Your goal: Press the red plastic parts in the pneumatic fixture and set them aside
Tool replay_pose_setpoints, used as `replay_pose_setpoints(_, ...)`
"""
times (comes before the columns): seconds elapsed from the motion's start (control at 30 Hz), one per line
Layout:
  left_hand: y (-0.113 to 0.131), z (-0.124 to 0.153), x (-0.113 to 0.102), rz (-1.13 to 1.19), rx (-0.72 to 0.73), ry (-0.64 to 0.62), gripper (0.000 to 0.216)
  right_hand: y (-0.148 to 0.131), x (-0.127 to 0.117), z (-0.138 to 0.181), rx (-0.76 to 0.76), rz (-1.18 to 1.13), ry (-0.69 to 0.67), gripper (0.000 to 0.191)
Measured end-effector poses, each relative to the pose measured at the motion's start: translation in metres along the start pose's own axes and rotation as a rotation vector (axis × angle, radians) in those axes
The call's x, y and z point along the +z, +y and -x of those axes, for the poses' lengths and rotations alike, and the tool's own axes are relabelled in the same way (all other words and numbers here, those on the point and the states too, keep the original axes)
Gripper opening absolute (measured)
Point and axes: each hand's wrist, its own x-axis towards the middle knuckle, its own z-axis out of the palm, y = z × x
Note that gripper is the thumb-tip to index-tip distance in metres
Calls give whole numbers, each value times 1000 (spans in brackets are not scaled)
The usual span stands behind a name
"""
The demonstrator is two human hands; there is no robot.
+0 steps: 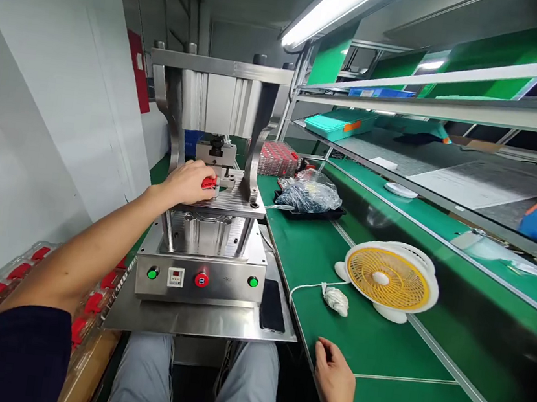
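Note:
My left hand (189, 181) reaches onto the upper plate of a steel press machine (204, 245) and is closed round a small red part (209, 182) beside the machine's fixture (215, 154). My right hand (333, 378) rests at the near edge of the green bench (320, 259), fingers loosely curled, holding nothing. On the machine's front panel are two green buttons (152, 272), a red button (201, 279) and a small display. A black phone (273, 306) lies on the machine's base plate.
A clear tray of several red parts (19, 275) sits at my left. A small yellow fan (388, 280) lies on the bench. Further back are a black tray with a plastic bag (309, 193) and stacked red parts (278, 158). Shelves run along the right.

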Motion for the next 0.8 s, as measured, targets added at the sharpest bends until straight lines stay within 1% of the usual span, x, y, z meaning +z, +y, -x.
replay_pose_setpoints(0.1,2,-7,-5,-14,-45,-68,33,1,1,0,16,-10,1,61)
replay_pose_setpoints(0.17,4,-8,-8,-14,-62,-67,30,0,2,0,33,-11,2,62)
replay_pose_setpoints(0.3,11,-4,-9,15,-70,-59,17,-7,-1,0,53,-24,8,63)
replay_pose_setpoints(0.37,15,1,-7,32,-92,-32,18,-10,-3,1,53,-33,3,61)
replay_pose_setpoints(0.47,17,12,-5,64,-117,58,18,-12,-5,1,64,-31,-6,62)
replay_pose_setpoints(0.53,16,24,-4,122,-102,132,11,-12,-4,1,80,-23,-11,64)
replay_pose_setpoints(0.63,12,51,-2,291,-72,255,4,-10,-4,1,91,-12,-28,64)
replay_pose_setpoints(0.7,8,73,1,419,-72,324,11,-10,-4,1,96,-4,-34,63)
replay_pose_setpoints(0.8,2,106,6,551,-98,380,23,-12,-5,1,112,10,-35,61)
